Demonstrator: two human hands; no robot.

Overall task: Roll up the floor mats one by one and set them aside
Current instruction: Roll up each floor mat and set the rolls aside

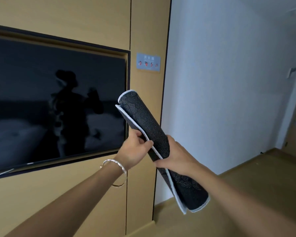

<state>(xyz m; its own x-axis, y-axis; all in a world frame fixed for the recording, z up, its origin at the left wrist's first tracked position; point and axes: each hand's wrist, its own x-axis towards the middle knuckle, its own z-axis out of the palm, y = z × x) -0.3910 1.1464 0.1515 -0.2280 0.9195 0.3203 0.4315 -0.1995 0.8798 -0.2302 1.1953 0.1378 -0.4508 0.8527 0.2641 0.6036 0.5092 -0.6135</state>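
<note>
Floor mat (150, 127), dark with fine pale dots and a white edging, is up in the air in front of the person, rolled into a loose tube and held in both hands. Nearest us is its lower end, down and to the right, where the outer flap hangs slack and the layers gape a little.

Above that end the right hand (174, 156) wraps the roll from the right, thumb laid across the underside; its grip is closed round the tube. Just beside it, a little higher along the roll and on the left, the left hand (135, 151) pinches the white-edged flap, thumb in front and fingers curled behind. A silver bangle (114, 165) sits on that wrist.

So the long axis runs from low right near us, up and leftward away, with both grips near the middle and free length at either end. We judge the rolling nearly done. What remains is to tuck the flap and set the roll aside, and the right hand, with the fuller hold, looks better placed to carry it.

Beyond the upper end stand a wooden wall panel (92, 17), a dark screen (41, 108) set into it and a small grey sign (148, 62). Farther right is a white wall (229, 82). We see no other mats.
</note>
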